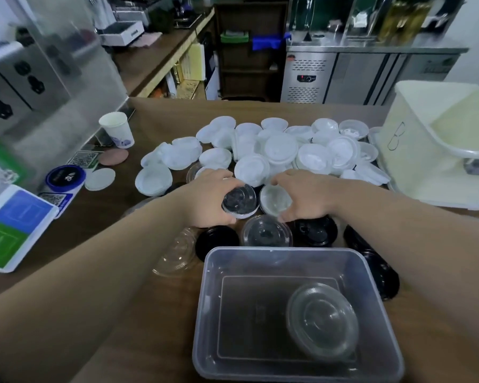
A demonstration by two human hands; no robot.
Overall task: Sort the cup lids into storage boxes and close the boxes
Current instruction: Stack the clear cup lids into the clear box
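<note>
We stretch both arms forward. Our left hand (209, 199) curls round a clear lid (239, 201), and our right hand (307, 199) pinches a second lid (274, 200) just beside it. Beyond the grips lie white lids (274, 150). Nearer us are black lids (315, 230) and the clear box (288, 251), which holds stacked lids (321, 324). Right of the grips stands a white box (409, 156), and left of them a paper cup (116, 132). All of it is on a wooden table (108, 214), with steel cabinets (357, 76) behind.

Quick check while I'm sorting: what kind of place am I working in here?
Most likely a café or drinks-shop counter: a heap of white cup lids on the wooden counter, a paper cup near QR-code placards, and a stainless under-counter refrigerator behind.
</note>
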